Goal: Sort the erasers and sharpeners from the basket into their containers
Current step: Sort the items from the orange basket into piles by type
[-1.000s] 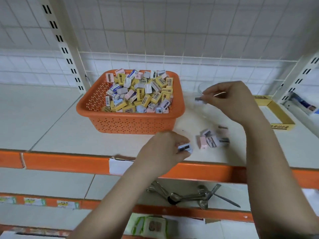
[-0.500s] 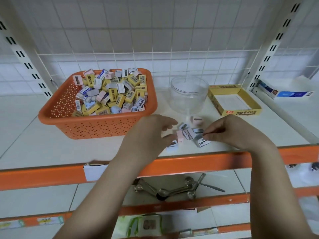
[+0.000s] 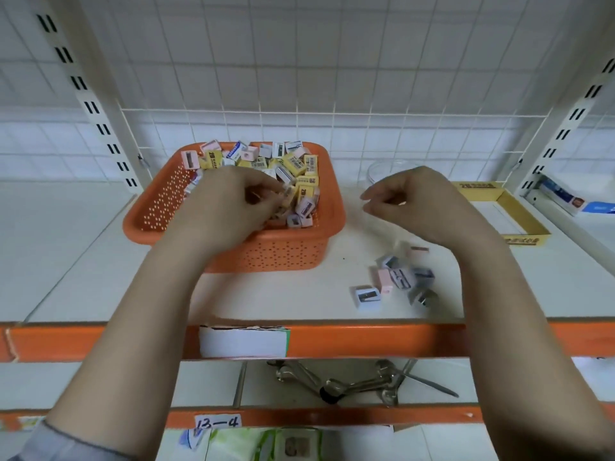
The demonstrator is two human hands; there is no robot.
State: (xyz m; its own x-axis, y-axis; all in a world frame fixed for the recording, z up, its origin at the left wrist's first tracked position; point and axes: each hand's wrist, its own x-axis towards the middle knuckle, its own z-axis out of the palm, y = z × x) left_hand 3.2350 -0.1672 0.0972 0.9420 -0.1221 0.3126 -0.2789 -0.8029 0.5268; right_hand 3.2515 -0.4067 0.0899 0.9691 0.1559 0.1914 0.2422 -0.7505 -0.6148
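Note:
An orange basket [image 3: 159, 207] on the white shelf holds a heap of yellow erasers and pink, white and blue sharpeners [image 3: 299, 168]. My left hand [image 3: 226, 207] is down in that heap, its fingers curled and pinching at a yellow eraser [image 3: 288, 194]. My right hand [image 3: 422, 204] hovers to the right of the basket with loosely curled fingers and nothing in it. It partly hides a clear plastic jar [image 3: 382, 168]. An empty yellow cardboard box [image 3: 525, 224] sits further right. Several loose sharpeners [image 3: 399, 277] lie on the shelf below my right hand.
The shelf's orange front edge [image 3: 366, 337] runs under my forearms. Metal tools [image 3: 359, 384] lie on the lower shelf. A blue and white box [image 3: 572, 201] rests at the far right behind a slotted upright. Wire grid backs the shelf.
My left hand left the loose sharpeners and went up into the basket. My right hand rose from the sharpener pile to beside the jar. The camera shifted left.

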